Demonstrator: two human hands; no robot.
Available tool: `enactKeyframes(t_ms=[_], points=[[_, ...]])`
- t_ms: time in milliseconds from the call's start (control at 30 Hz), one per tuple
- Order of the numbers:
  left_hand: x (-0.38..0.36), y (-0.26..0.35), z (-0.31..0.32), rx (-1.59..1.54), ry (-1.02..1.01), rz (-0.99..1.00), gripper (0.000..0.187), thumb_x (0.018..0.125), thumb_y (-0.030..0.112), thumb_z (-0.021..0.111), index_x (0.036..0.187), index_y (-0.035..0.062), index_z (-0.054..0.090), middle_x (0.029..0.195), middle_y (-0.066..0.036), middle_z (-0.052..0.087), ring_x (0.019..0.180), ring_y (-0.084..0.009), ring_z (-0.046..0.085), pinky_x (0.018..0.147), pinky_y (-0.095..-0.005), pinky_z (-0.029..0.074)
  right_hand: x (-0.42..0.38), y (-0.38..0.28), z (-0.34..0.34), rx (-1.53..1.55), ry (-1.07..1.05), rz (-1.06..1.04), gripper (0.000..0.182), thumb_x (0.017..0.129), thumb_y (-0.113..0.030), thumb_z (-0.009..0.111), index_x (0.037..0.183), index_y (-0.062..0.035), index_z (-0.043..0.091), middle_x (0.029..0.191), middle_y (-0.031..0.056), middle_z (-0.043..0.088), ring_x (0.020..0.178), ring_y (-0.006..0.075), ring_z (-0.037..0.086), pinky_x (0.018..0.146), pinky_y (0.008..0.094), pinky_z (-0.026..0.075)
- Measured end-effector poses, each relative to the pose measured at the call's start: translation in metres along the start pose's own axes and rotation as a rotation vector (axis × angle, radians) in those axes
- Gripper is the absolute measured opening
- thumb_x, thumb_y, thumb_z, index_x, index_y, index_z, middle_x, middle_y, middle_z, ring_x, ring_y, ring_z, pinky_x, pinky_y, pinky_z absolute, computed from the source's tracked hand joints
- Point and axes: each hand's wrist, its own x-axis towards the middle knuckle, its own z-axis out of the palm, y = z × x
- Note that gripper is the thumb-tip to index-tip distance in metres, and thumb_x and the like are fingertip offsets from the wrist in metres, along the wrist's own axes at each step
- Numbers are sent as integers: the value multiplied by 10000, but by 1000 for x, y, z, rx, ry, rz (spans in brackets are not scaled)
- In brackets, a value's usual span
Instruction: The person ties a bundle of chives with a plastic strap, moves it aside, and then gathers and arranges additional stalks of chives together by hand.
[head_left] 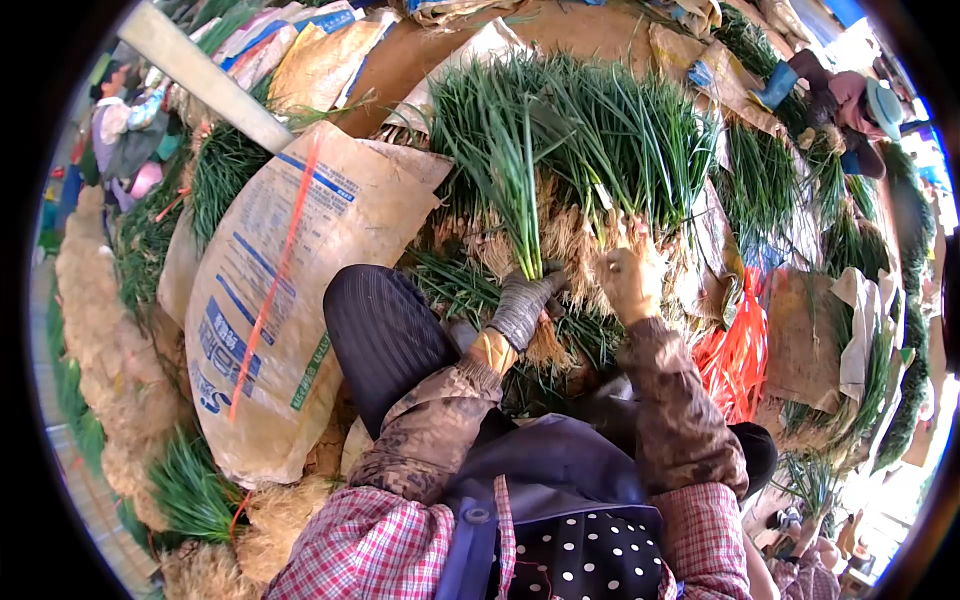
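Observation:
My left hand, in a dark grey glove, is closed round the lower stems of a bunch of green onions. Its long leaves point away from me, and pale roots hang below the hand. To its right, my right hand is at the root ends of a large heap of green onions, fingers curled in among the pale stems. The heap lies in front of both hands, leaves pointing away and straw-coloured roots toward me. More green onions lie low beside my left hand.
A large printed sack with an orange strip leans at my left. Red plastic ties hang at my right, near another sack. Other green onion piles lie around. People are at the upper right and upper left.

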Motion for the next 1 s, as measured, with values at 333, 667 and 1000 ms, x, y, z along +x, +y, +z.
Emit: enactKeyframes(t_ms=[333,667,1000], points=[[1,0,5,226,2,-125,205,775,143,738,899,0,658,662,-56,655,381,-100,496,331,-202,348,-35,-12,15,794,-323,402,529,878,-467,559,1079,20,609,911,150,661,788,199,625,673,307,512],[-1,-5,4,239,-75,-70,128,791,90,714,865,5,652,703,-79,674,498,-105,590,435,-196,468,-3,-17,39,1243,59,753,188,870,-134,642,1003,-2,646,872,94,686,622,144,628,535,223,529],[-11,-5,5,196,-123,-133,156,831,73,659,972,13,627,718,-87,664,500,-100,578,386,-206,441,-4,-15,51,152,-315,533,271,929,-180,552,1148,-20,565,940,115,677,671,127,612,572,231,532]])
